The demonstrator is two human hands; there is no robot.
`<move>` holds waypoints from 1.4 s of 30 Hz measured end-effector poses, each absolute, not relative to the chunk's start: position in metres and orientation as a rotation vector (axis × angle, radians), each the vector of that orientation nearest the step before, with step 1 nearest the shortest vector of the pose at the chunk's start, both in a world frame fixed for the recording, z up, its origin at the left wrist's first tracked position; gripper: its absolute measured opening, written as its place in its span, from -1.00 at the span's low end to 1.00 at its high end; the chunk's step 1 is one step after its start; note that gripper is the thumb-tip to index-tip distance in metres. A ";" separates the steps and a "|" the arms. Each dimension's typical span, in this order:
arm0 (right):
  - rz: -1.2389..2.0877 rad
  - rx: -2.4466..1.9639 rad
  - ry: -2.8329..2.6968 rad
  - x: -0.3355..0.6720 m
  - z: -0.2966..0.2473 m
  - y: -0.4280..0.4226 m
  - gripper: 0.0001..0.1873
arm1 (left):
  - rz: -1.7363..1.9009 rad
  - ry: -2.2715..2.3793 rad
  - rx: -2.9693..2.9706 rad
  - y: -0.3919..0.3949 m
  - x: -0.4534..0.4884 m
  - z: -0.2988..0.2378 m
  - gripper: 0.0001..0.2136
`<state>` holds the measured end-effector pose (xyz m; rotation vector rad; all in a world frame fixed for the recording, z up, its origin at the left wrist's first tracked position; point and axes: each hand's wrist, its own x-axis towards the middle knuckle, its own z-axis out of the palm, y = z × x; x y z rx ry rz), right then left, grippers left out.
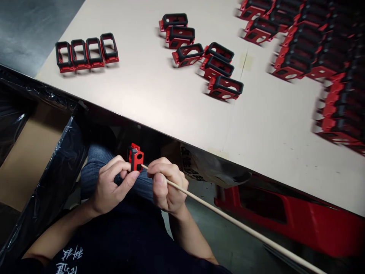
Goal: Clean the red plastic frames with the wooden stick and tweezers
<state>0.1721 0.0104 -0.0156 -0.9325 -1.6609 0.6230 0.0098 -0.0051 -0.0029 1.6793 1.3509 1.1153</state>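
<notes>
1. We note the left grip [113, 186] closed on a red-and-black bracket [136, 159], held over the lap [97, 167], below the table's [171, 106] near edge.
2. The right grip [167, 186] is pinched firmly on a dowel [228, 224], its tip steady against the bracket.

1. This is a workshop or small assembly floor.
2. Rows of red-and-black moulded frames [292, 64] crowd the far right corner of a long pale worktop [159, 99].
3. A cardboard carton [28, 160] lined with black plastic [58, 179] stands off the worktop's near edge, on a grey concrete floor [205, 217].
</notes>
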 end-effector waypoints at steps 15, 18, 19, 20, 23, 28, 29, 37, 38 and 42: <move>0.589 -0.938 -1.755 0.173 -0.015 0.012 -0.82 | 1.108 1.387 1.686 -0.003 0.009 -0.005 -0.84; 0.634 -0.946 -1.730 0.173 -0.017 0.012 -0.84 | 1.109 1.385 1.688 -0.002 0.009 -0.006 -0.83; 0.654 -0.945 -1.720 0.173 -0.017 0.011 -0.84 | 1.109 1.384 1.688 -0.002 0.009 -0.006 -0.82; 0.673 -0.941 -1.711 0.173 -0.018 0.011 -0.85 | 1.108 1.383 1.687 -0.003 0.009 -0.006 -0.82; 0.703 -0.946 -1.687 0.173 -0.020 0.010 -0.85 | 1.115 1.378 1.689 -0.003 0.009 -0.006 -0.82; 0.655 -0.957 -1.656 0.171 -0.021 0.008 -0.85 | 1.135 1.374 1.688 -0.003 0.009 -0.006 -0.82; 0.660 -0.953 -1.658 0.171 -0.021 0.008 -0.85 | 1.137 1.377 1.688 -0.003 0.009 -0.007 -0.82; 0.816 -0.983 -1.626 0.172 -0.020 0.010 -0.84 | 1.159 1.365 1.727 -0.002 0.008 -0.012 -0.81; 0.853 -0.977 -1.618 0.172 -0.021 0.010 -0.84 | 1.160 1.358 1.732 -0.002 0.008 -0.012 -0.81; 0.874 -0.931 -1.590 0.172 -0.021 0.009 -0.84 | 1.160 1.353 1.735 -0.002 0.008 -0.010 -0.80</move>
